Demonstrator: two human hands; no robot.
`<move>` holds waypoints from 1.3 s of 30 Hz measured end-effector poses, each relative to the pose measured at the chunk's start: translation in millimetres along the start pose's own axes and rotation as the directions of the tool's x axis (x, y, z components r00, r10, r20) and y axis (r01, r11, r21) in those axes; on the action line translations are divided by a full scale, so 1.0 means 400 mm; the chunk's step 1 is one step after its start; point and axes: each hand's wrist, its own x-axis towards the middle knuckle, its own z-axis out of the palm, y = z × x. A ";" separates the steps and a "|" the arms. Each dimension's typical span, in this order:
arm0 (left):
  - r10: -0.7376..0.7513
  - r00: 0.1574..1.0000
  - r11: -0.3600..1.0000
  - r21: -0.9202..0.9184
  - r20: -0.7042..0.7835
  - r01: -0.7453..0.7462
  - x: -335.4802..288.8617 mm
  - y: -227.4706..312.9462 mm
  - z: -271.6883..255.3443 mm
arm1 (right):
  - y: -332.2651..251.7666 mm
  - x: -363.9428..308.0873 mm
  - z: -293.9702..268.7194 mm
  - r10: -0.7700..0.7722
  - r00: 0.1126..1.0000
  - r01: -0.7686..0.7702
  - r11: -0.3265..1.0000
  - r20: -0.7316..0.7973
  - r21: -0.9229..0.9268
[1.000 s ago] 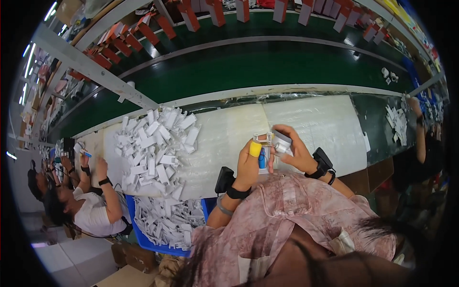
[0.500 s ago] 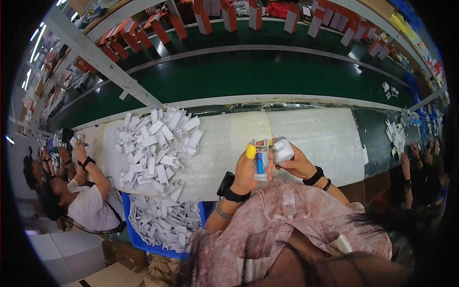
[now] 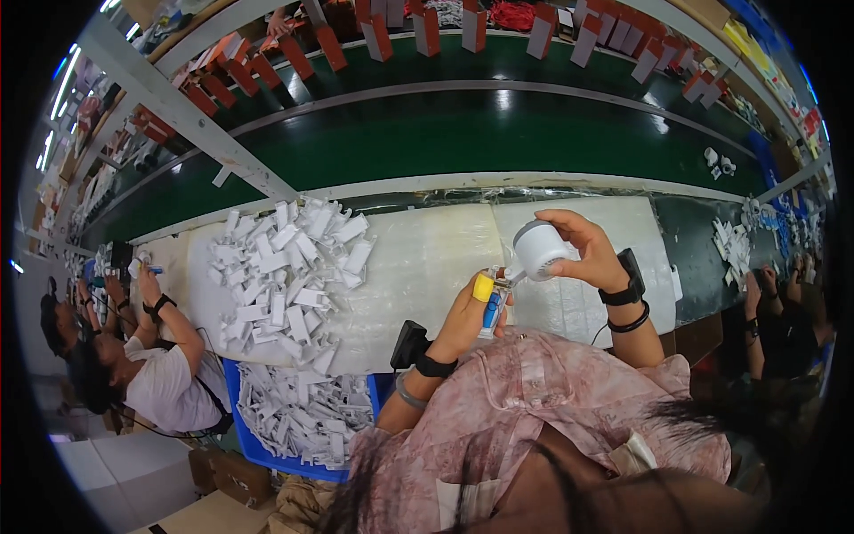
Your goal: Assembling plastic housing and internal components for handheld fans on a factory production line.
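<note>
My left hand is closed around a narrow white plastic housing, with a blue cylinder lying inside it. A yellow piece shows at the left thumb's tip; whether it is a thumb cover I cannot tell. My right hand grips a round white fan head with a grey rim and small slots, thumb below and fingers above. The fan head sits by the upper end of the housing, and whether the two are joined is unclear. Both hands are above the pale covered worktop.
A heap of white plastic housings lies left on the worktop. Below it stands a blue bin of similar parts. Beyond runs a green conveyor belt, with red-and-white boxes behind. Co-workers sit at left and right.
My right hand has moved up and right and turned the fan head, so its slotted side shows. My left hand has tilted the housing, its upper end leaning right.
</note>
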 end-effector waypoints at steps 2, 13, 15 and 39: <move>0.003 0.999 0.999 0.034 0.032 -0.004 -0.004 -0.002 -0.001 | -0.008 0.020 0.001 0.021 0.998 -0.017 0.998 0.063 -0.063; 0.022 0.993 0.999 -0.035 0.119 -0.018 0.006 -0.015 0.014 | 0.012 0.062 0.043 0.087 0.987 -0.091 0.996 0.132 0.023; -0.001 0.995 0.999 -0.040 0.103 0.005 0.005 -0.002 0.025 | 0.015 0.061 0.050 0.091 0.988 -0.097 0.995 0.124 0.036; -0.100 0.995 0.973 -0.212 -0.013 0.095 0.077 0.002 -0.022 | 0.079 0.068 0.127 0.125 0.989 -0.106 0.973 0.082 -0.204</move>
